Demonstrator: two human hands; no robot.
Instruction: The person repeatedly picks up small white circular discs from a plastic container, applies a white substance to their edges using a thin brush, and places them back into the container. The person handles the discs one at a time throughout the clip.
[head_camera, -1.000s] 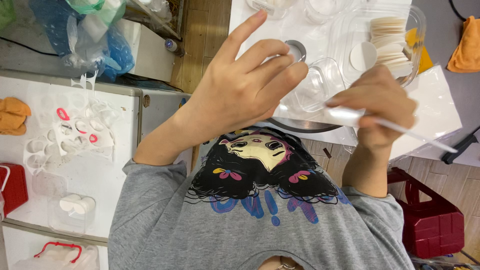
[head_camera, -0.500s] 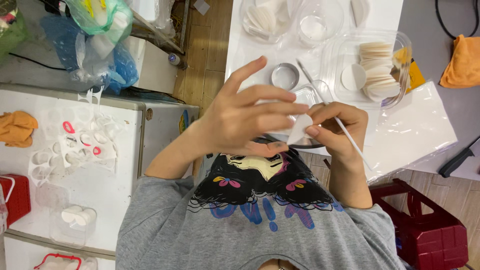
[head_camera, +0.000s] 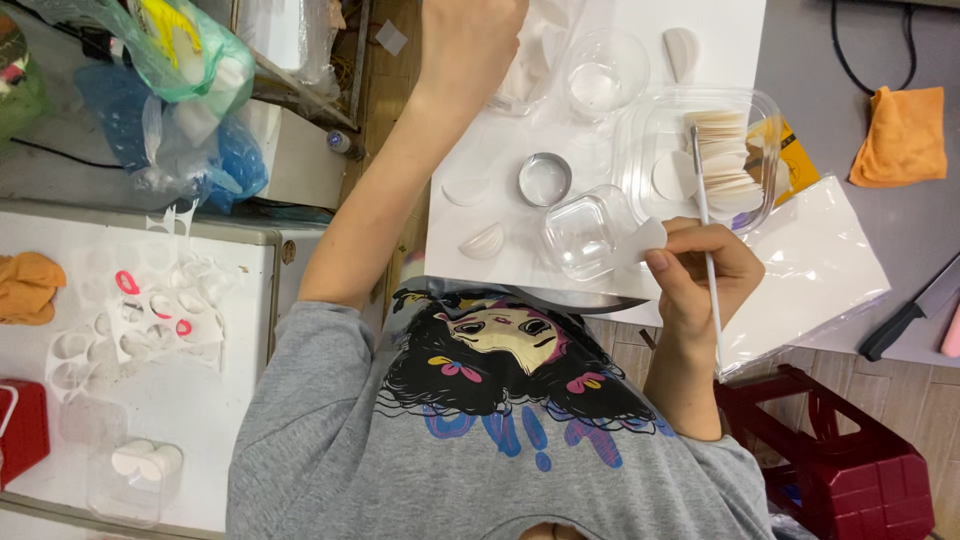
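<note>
White work surface (head_camera: 500, 190), gray floor beyond. Right hand (head_camera: 700, 275) pinches a thin white stick (head_camera: 706, 235) beside a clear plastic cup (head_camera: 585, 232). Left hand (head_camera: 470, 45) reaches far; grip cannot be determined.

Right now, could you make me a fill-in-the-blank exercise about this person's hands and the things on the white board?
1. The thin white stick is gripped in the ____ hand.
2. The folded cloth on the grey table is ____ in colour.
3. The round metal ring on the white board is touched by ____ hand.

Missing words: right; orange; neither.
</note>
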